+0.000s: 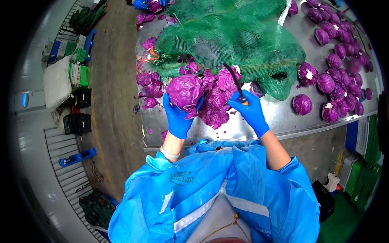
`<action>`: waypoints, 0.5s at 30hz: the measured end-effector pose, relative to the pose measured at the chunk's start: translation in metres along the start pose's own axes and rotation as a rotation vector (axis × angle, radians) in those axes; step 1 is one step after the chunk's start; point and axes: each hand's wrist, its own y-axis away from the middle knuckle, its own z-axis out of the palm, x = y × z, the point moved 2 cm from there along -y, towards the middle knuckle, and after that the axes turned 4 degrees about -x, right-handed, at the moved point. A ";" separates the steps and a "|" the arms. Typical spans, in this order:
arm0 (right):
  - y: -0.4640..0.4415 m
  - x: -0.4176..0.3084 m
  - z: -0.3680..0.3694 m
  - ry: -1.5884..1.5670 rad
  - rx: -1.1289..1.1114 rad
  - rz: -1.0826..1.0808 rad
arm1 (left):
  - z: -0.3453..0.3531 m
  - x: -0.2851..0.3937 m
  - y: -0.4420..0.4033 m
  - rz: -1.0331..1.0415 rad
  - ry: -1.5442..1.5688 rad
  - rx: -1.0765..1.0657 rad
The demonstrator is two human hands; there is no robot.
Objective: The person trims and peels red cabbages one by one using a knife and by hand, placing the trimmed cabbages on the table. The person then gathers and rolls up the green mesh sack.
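Note:
My left hand (178, 119), in a blue glove, grips a red cabbage (185, 92) from below and the side, lifted over the near left part of the metal table. In my gloved right hand (251, 112) is a knife (234, 78) with a dark curved blade and an orange-brown handle. Its blade points up and away, apart from the held cabbage. Between my hands lies a heap of loose purple cabbage leaves (214, 107). Just beyond is a green mesh sack (227, 44) with dark round shapes inside.
Many cabbages (325, 83) cover the table's right side. Leaf scraps (150, 89) lie along the left edge of the metal table (267, 121). At the far end show another person's blue-gloved hands (141, 4). Crates (79, 77) and a black bin (78, 123) stand on the left floor.

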 end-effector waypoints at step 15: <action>-0.011 0.002 0.029 -0.139 0.111 -0.028 | -0.002 -0.013 -0.017 -0.042 -0.365 -0.026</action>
